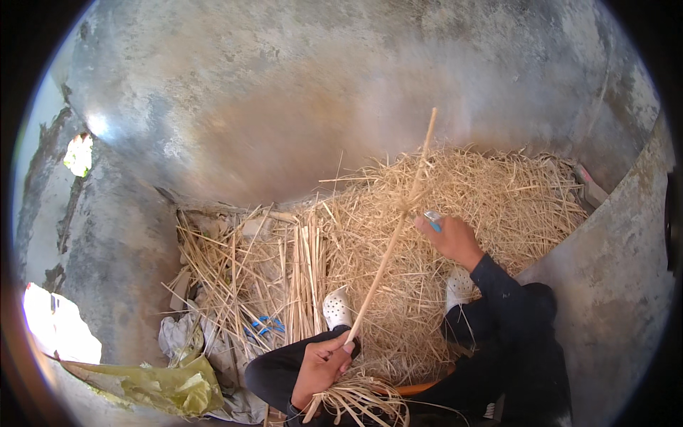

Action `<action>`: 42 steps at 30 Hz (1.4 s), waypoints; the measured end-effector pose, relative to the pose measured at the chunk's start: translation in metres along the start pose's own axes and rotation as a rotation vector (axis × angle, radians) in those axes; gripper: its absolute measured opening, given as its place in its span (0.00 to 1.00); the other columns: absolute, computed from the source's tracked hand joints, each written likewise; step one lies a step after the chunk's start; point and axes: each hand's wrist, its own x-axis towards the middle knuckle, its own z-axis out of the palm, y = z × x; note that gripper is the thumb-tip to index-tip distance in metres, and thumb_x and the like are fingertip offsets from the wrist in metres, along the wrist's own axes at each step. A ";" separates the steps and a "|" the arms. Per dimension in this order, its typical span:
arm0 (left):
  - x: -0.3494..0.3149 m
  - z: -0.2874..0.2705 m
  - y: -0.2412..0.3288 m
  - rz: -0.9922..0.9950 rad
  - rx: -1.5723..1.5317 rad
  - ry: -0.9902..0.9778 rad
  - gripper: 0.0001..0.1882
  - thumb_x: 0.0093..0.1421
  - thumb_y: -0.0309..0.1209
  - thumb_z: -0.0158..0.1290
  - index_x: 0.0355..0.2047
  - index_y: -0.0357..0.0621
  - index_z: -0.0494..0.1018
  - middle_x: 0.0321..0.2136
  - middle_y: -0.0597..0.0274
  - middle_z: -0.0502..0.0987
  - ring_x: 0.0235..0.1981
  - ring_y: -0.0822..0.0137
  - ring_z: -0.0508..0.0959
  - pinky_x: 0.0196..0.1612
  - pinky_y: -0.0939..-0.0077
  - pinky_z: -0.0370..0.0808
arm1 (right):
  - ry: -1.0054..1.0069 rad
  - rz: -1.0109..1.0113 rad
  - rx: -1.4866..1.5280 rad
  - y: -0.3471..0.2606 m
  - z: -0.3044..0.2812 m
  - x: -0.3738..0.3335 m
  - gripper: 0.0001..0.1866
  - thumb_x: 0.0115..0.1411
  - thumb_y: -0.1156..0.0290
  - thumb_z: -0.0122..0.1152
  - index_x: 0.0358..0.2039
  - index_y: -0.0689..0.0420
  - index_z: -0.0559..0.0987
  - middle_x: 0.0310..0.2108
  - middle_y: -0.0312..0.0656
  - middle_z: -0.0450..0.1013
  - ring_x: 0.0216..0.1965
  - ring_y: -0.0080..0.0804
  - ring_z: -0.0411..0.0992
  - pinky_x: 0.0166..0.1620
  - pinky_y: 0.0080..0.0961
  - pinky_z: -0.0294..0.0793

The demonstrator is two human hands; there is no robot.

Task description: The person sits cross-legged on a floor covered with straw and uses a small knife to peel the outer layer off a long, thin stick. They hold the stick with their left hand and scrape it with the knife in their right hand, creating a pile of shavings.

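Note:
My left hand [324, 368] is closed around the lower end of a long, thin, pale wooden stick [381, 277]. The stick slants up and away to the right, and wispy shavings cling to its upper middle. Beside those shavings is my right hand [454, 240], its fingers wrapped round a small blue-handled tool with a metal head [432, 216]. Whether that is a knife or a peeler I cannot tell, nor whether it touches the stick. Under my left wrist, a bunch of pale strips [361, 400] fans out across my lap.
A thick heap of straw-coloured shavings [498, 203] covers the floor ahead. Long strips [304, 274] lie to the left, with a blue cord-like item [266, 327] nearby. A yellowish sack [174, 388] sits at lower left. Concrete walls [284, 92] enclose the space. White clogs [337, 309] are on my feet.

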 end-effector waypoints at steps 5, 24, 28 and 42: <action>-0.006 -0.028 0.005 0.100 0.113 0.144 0.19 0.66 0.25 0.49 0.58 0.41 0.68 0.16 0.73 0.67 0.16 0.84 0.62 0.19 0.87 0.59 | -0.272 0.038 -0.002 -0.004 0.036 -0.038 0.41 0.61 0.32 0.40 0.19 0.61 0.77 0.20 0.51 0.72 0.24 0.48 0.74 0.28 0.45 0.69; -0.020 -0.118 0.040 0.398 0.052 -0.081 0.21 0.67 0.36 0.48 0.57 0.38 0.67 0.22 0.62 0.76 0.17 0.78 0.67 0.19 0.85 0.63 | -0.933 -0.175 -0.291 0.055 0.201 -0.157 0.30 0.61 0.39 0.46 0.30 0.57 0.79 0.24 0.45 0.75 0.28 0.42 0.76 0.30 0.45 0.71; -0.018 -0.124 0.064 0.689 -0.400 -0.360 0.28 0.64 0.51 0.48 0.49 0.37 0.71 0.27 0.59 0.77 0.28 0.69 0.68 0.36 0.71 0.65 | -0.974 -0.089 -0.335 0.068 0.194 -0.156 0.22 0.60 0.49 0.50 0.36 0.56 0.80 0.30 0.46 0.78 0.33 0.44 0.78 0.35 0.45 0.73; 0.086 -0.150 0.201 1.136 -0.208 0.218 0.16 0.67 0.45 0.44 0.37 0.46 0.69 0.29 0.64 0.73 0.17 0.75 0.64 0.23 0.81 0.65 | -0.690 0.017 -0.221 0.093 0.205 -0.128 0.19 0.53 0.54 0.54 0.31 0.57 0.82 0.33 0.54 0.77 0.37 0.54 0.76 0.41 0.49 0.74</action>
